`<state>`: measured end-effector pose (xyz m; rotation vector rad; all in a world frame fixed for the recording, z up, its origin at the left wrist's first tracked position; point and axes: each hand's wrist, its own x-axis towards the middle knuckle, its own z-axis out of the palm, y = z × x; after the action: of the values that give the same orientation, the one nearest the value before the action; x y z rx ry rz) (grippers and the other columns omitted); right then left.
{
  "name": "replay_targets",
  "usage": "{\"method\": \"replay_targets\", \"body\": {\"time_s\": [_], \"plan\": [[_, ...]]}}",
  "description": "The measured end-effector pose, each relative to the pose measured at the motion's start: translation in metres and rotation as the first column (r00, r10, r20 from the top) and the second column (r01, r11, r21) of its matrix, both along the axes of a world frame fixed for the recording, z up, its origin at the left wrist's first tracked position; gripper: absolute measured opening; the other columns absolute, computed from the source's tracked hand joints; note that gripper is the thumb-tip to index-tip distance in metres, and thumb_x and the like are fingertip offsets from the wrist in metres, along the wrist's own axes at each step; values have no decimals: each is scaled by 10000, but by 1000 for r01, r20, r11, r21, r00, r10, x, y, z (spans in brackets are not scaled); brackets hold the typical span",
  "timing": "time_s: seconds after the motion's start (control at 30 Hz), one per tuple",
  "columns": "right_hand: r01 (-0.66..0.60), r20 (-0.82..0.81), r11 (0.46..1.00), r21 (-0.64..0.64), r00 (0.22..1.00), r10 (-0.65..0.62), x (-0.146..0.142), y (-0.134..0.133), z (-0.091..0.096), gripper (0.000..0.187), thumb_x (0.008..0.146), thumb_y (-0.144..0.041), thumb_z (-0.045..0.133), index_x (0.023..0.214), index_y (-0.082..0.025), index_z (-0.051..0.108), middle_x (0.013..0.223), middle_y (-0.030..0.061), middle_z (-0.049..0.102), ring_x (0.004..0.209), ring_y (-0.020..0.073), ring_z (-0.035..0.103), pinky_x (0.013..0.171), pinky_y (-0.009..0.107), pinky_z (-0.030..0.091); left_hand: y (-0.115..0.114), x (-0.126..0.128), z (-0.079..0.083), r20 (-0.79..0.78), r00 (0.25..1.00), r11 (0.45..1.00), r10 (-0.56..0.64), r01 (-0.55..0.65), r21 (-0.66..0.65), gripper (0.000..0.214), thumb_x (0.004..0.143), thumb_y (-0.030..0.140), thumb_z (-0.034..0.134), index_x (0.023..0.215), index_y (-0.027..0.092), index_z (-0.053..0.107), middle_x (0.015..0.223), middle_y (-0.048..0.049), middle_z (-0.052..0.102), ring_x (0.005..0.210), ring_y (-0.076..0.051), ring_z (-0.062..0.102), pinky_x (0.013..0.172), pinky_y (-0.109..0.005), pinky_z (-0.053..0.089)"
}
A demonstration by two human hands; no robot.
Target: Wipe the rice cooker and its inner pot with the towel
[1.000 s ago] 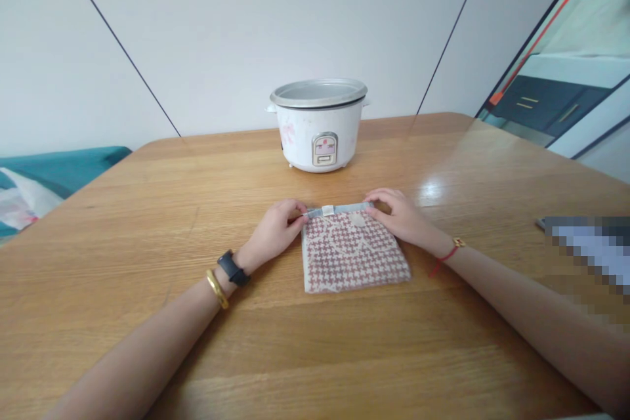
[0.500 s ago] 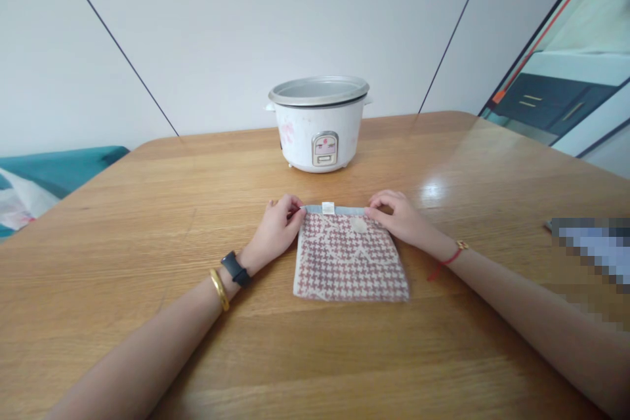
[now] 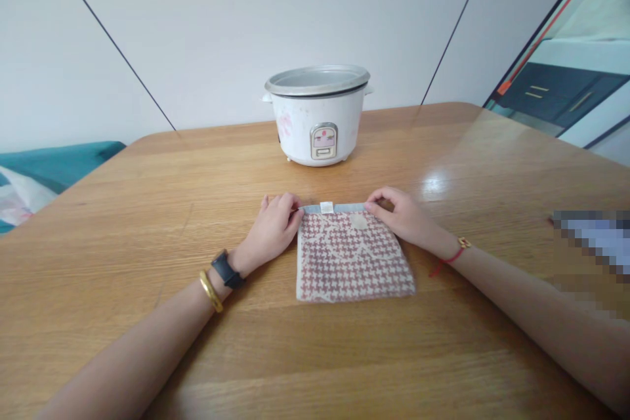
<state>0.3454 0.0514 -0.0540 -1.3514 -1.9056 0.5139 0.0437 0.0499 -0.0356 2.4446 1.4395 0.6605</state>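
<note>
A folded cloth [image 3: 352, 256] with a pinkish-brown and cream houndstooth pattern lies flat on the wooden table [image 3: 207, 354]. Along its far edge runs a pale blue-grey hem with a small white label [image 3: 327, 207]. My left hand [image 3: 275, 223] pinches the far left corner, thumb against fingers. At the far right corner my right hand [image 3: 401, 213] holds the hem the same way. Just beyond the cloth stands a white rice cooker [image 3: 317, 121] with a grey metal rim and a front switch panel; no lid is on it.
Behind the table rises a pale panelled wall [image 3: 221, 26]. A teal seat [image 3: 73, 161] with a whitish plastic bag [image 3: 22, 197] is at the left. Near the right edge lies a pixelated object [image 3: 598, 236]. Dark drawers [image 3: 556, 95] show through an opening at the upper right.
The view has shifted slightly. The near edge of the cloth sits a little farther right, while both hands keep their pinch on its far corners. The rice cooker has stayed in place.
</note>
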Motion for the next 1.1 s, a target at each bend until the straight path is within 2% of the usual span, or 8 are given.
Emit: {"method": "replay_targets", "body": {"time_s": [0.07, 0.23, 0.3, 0.5, 0.7, 0.8, 0.93, 1.1], "plan": [[4, -4, 1000, -26, 1000, -4, -1, -1, 0, 159, 897, -355, 597, 890, -215, 670, 864, 44, 698, 802, 211, 644, 761, 370, 491, -1, 0, 1, 2, 1000, 1000, 7, -7, -6, 111, 994, 312, 426, 962, 227, 490, 956, -55, 650, 952, -246, 589, 1082, -602, 325], [4, 38, 1000, 22, 999, -5, -1, 0, -3, 157, 901, -340, 588, 885, -214, 680, 867, 52, 699, 806, 218, 637, 770, 386, 485, -4, 1, 3, 104, 989, 989, -109, 118, -86, 100, 1017, 288, 387, 991, 242, 472, 1318, -61, 638, 1248, -245, 541, 1160, -662, 177], [-19, 55, 999, 50, 998, 16, 0, 1, -3, 156, 910, -334, 586, 869, -214, 677, 871, 53, 698, 819, 220, 634, 777, 389, 482, -5, 1, 3, 115, 984, 982, -135, 148, -114, 113, 1026, 301, 379, 980, 244, 465, 1269, -42, 663, 1221, -229, 562, 1174, -676, 123], [-51, 18, 977, 208, 999, 48, -1, 0, 0, 145, 929, -310, 584, 840, -217, 650, 913, 58, 687, 918, 228, 620, 891, 422, 453, -9, 2, 8, 86, 993, 993, -83, 90, -81, 114, 1007, 322, 394, 1010, 247, 480, 1039, -12, 647, 1039, -204, 603, 1189, -691, 67], [-32, -98, 996, 84, 994, 40, -4, -4, 2, 178, 943, -367, 545, 875, -222, 624, 877, 47, 662, 843, 209, 611, 800, 381, 483, -11, 1, 9, 65, 998, 997, 6, -1, -77, 101, 1004, 320, 365, 972, 241, 418, 928, 15, 620, 893, -183, 606, 1177, -721, 31], [-8, 9, 998, 58, 1000, 7, -3, -3, 0, 173, 938, -352, 539, 880, -226, 643, 881, 50, 680, 856, 218, 609, 810, 389, 472, -12, 1, 9, 62, 998, 994, 26, -19, -111, 95, 994, 315, 377, 961, 240, 425, 963, -6, 638, 960, -208, 615, 1161, -743, 20], [4, 138, 998, 66, 990, -13, -3, -2, -1, 182, 940, -336, 535, 885, -229, 670, 911, 58, 706, 902, 235, 610, 822, 403, 457, -15, 4, 15, 165, 985, 983, -50, 78, -169, 104, 999, 317, 376, 982, 247, 451, 1091, -37, 680, 1093, -223, 613, 1181, -709, 18], [9, 196, 997, 82, 980, -25, -4, -5, 4, 180, 943, -356, 565, 899, -244, 699, 947, 49, 719, 950, 245, 607, 847, 405, 432, -15, 5, 15, 80, 997, 992, -18, 28, -127, 109, 999, 318, 374, 986, 239, 448, 890, 18, 648, 872, -181, 630, 1169, -730, -29]]}}
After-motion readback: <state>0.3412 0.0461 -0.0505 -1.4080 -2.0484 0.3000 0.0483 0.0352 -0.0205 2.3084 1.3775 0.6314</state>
